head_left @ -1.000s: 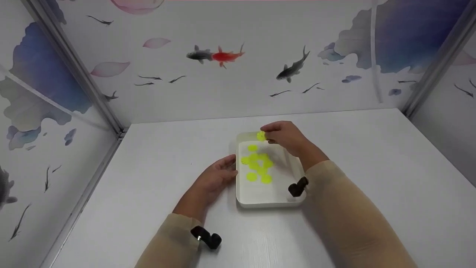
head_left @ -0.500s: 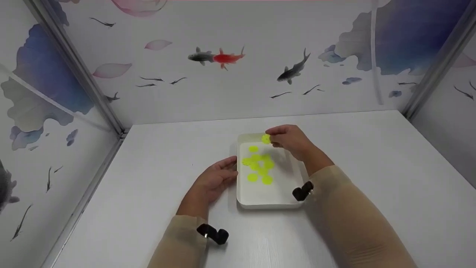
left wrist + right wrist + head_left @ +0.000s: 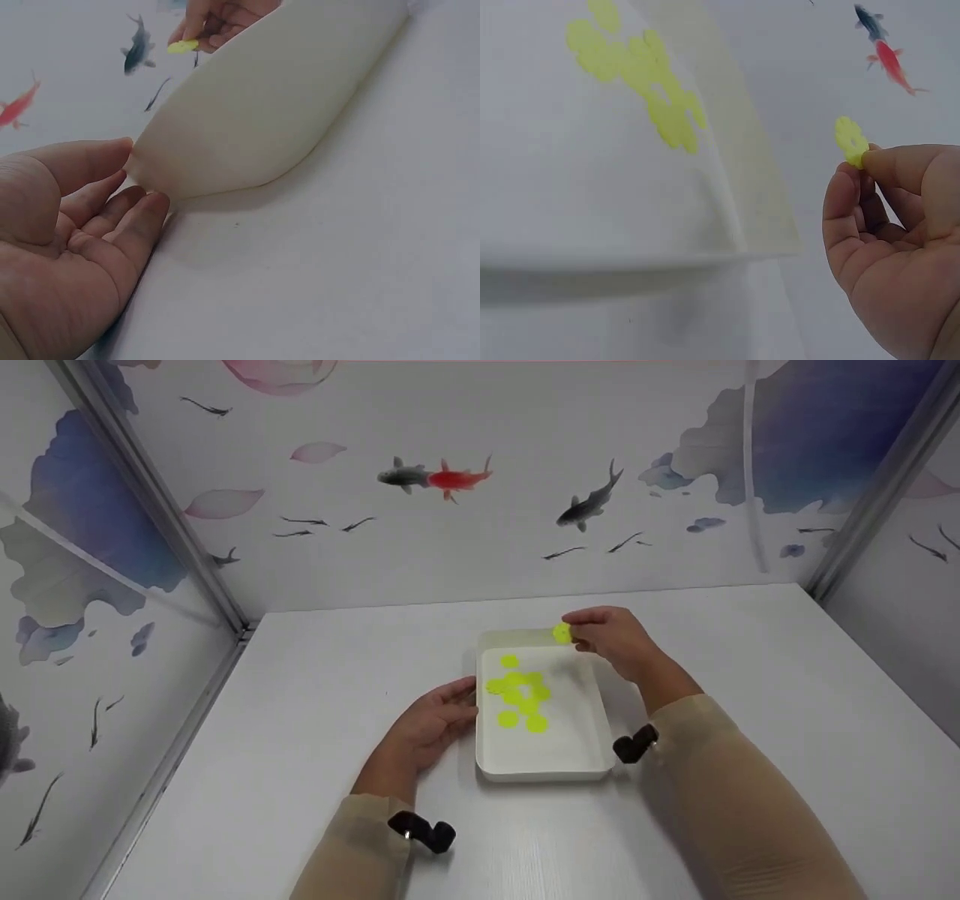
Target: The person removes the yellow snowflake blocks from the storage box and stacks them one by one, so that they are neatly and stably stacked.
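My right hand (image 3: 611,637) pinches a yellow flower-shaped disc (image 3: 562,634) between thumb and fingertips, above the tray's far right corner. Close up in the right wrist view, the pinched disc (image 3: 850,141) has a scalloped rim and a small hole. A white rectangular tray (image 3: 555,754) lies on the table, with several matching yellow discs (image 3: 508,719) spread over its left half, some overlapping. At the tray's left side, my left hand (image 3: 435,724) touches the outer wall with thumb and fingertips. That contact also shows against the tray wall (image 3: 247,112) in the left wrist view.
The white table (image 3: 300,682) meets a back wall (image 3: 480,562) printed with fish and petals. Side panels with metal corner posts (image 3: 154,502) stand left and right. A small black device (image 3: 424,832) is worn on each sleeve cuff.
My right hand has moved rightward with the disc, from above the tray's far edge to its far right corner. The left hand stays at the tray's left wall.
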`<state>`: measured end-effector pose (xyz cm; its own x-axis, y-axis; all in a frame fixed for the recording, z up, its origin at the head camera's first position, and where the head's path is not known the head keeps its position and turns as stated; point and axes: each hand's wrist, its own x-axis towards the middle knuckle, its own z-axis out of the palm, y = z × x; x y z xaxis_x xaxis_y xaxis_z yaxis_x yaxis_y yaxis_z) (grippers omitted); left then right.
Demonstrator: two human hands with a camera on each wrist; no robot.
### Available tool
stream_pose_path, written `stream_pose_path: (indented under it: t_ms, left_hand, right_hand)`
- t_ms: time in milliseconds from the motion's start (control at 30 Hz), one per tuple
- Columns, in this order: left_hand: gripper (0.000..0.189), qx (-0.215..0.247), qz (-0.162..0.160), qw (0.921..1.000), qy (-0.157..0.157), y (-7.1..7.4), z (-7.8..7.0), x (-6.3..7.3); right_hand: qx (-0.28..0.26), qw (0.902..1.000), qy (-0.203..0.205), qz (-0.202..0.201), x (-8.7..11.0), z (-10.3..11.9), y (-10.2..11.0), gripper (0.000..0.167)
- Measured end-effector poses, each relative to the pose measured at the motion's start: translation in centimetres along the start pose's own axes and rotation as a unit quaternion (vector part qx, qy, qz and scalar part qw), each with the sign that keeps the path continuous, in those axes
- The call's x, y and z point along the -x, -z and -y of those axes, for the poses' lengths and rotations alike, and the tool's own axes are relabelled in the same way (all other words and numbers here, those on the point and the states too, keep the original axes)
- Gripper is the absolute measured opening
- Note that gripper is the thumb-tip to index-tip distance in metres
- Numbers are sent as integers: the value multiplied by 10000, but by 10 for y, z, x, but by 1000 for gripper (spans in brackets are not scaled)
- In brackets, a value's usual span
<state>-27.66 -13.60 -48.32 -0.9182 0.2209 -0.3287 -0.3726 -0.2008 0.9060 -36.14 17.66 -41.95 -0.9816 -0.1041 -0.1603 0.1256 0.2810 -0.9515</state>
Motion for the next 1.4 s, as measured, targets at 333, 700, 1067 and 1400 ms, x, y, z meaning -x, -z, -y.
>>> stream_pose_path:
  t_ms: [333, 700, 1067, 1400]
  left_hand:
    - [64, -47, 69, 9999, -128, 2, 1, 2]
    - [64, -176, 77, 9997, -142, 2, 0, 1]
    - [65, -153, 67, 9998, -137, 3, 3, 0]
    - [65, -146, 35, 9998, -99, 4, 5, -1]
  right_hand:
    - [81, 9995, -75, -301, 6, -13, 38, 34]
    - [290, 9981, -405, -361, 11, -38, 64, 36]
    - [298, 9970, -685, -208, 15, -58, 80, 41]
    - [814, 9880, -1247, -404, 18, -71, 94, 47]
